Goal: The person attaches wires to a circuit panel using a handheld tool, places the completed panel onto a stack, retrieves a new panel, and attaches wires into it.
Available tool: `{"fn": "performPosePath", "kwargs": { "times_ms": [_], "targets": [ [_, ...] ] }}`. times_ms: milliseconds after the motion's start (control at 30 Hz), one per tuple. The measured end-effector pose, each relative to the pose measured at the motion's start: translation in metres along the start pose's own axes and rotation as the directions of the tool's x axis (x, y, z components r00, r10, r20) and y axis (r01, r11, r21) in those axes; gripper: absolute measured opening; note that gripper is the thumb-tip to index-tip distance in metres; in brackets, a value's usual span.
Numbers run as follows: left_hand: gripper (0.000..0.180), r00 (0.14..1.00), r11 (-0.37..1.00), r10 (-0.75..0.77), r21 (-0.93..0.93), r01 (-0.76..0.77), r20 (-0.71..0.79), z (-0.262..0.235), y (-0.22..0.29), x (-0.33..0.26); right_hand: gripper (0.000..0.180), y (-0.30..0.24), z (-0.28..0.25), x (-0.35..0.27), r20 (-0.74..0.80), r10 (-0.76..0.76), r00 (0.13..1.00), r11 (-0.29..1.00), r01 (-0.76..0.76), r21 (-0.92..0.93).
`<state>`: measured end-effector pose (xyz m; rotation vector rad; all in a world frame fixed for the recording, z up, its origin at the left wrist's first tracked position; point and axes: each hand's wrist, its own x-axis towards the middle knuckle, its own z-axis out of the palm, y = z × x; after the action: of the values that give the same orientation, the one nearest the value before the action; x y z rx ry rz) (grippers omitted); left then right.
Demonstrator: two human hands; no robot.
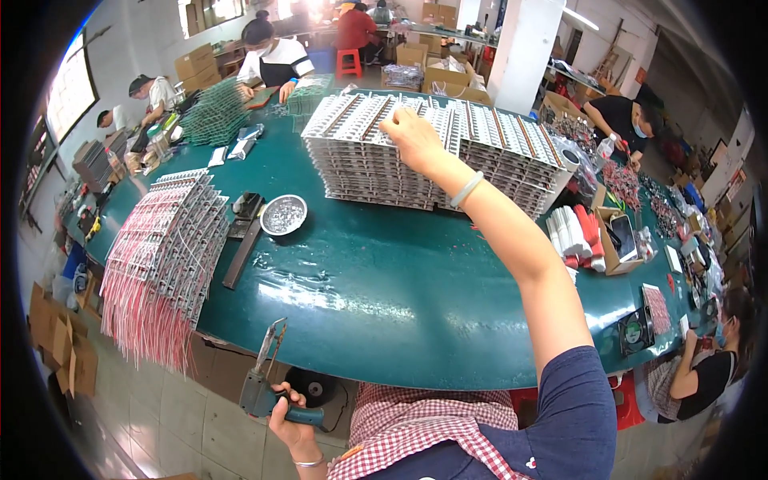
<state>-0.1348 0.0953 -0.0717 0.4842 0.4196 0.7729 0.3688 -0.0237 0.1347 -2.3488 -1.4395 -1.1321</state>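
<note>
My left hand (293, 418) is wrapped around the grip of a grey-green soldering gun (258, 394), its metal tip pointing up in front of the table's near edge. My right arm stretches far across the table. The right hand (414, 138) is closed over a tall stack of pale circuit-board panels (352, 172), fingers bent together; whatever they pinch is hidden. A second stack (512, 128) adjoins it on the right. At the left, another stack of panels (172, 228) has many pink and white wires (148, 316) hanging over the table edge.
A metal bowl (283, 214) of small bits stands beside a dark bar (243, 254) on the green table (360, 304). Rolls of white and red wire (578, 234) and a cardboard box (614, 244) lie right. Co-workers sit around, one across the table (276, 60).
</note>
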Motion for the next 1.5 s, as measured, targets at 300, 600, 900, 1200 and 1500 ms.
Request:
{"fn": "performPosePath", "kwargs": {
  "times_ms": [300, 600, 900, 1200, 1500],
  "targets": [
    [0.031, 0.995, 0.997, -0.065, 0.050, 0.061, 0.071, 0.007, 0.002, 0.007, 0.055, -0.119, -0.134, -0.158, 0.050, -0.070, 0.996, 0.996, 0.072, -0.043],
    [0.030, 0.985, 0.997, -0.081, 0.009, 0.080, 0.155, 0.017, -0.013, -0.003, 0.044, -0.211, -0.135, -0.300, 0.338, 0.243, 0.909, 0.935, -0.313, 0.169],
    [0.028, 0.970, 0.983, -0.175, 0.078, 0.163, 0.172, 0.034, -0.035, -0.043, 0.056, -0.176, -0.151, -0.349, 0.385, 0.464, 0.798, 0.766, -0.579, 0.279],
    [0.024, 0.915, 0.955, -0.297, 0.085, 0.284, 0.274, 0.058, -0.062, -0.047, 0.057, -0.182, -0.157, -0.381, 0.532, 0.479, 0.699, 0.745, -0.644, 0.175],
    [0.017, 0.916, 0.943, -0.324, -0.004, 0.334, 0.238, 0.076, -0.100, -0.014, 0.078, -0.182, -0.167, -0.377, 0.672, 0.375, 0.638, 0.700, -0.670, 0.245]
  ]
}}
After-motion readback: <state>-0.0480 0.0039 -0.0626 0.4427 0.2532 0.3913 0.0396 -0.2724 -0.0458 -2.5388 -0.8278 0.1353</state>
